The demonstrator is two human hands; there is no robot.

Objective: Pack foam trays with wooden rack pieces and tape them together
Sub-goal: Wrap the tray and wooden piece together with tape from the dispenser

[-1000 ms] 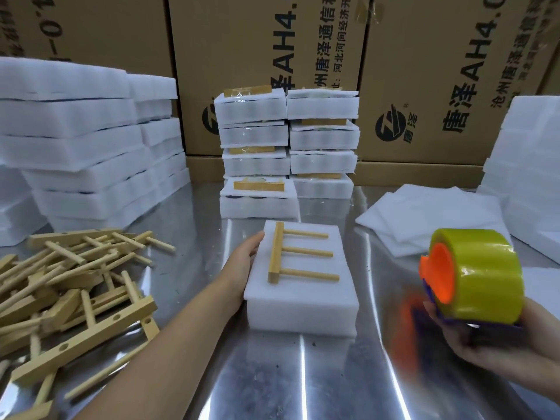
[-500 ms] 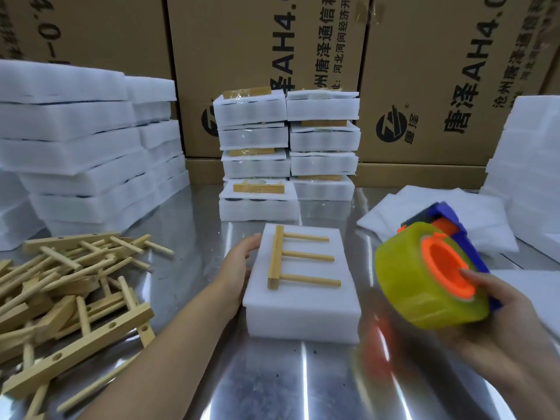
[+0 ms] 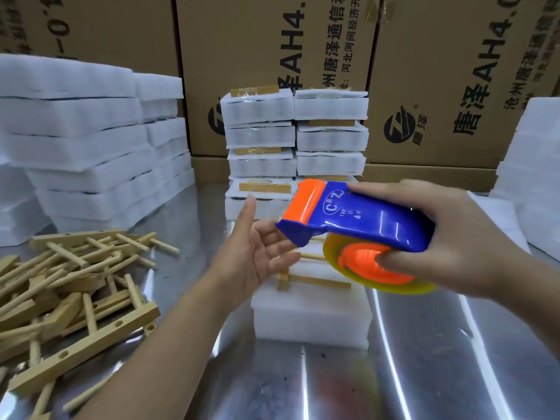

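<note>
Well beyond the fingers (image 3: pixel 381 189), the scene is closed off by large brown cardboard boxes (image 3: pixel 439 71), set side by side and printed with black characters and a round logo. Beneath the fingers and nearer than them, a polished metal counter (image 3: pixel 333 386) is seen, on which bright streaks of light are reflected.
</note>
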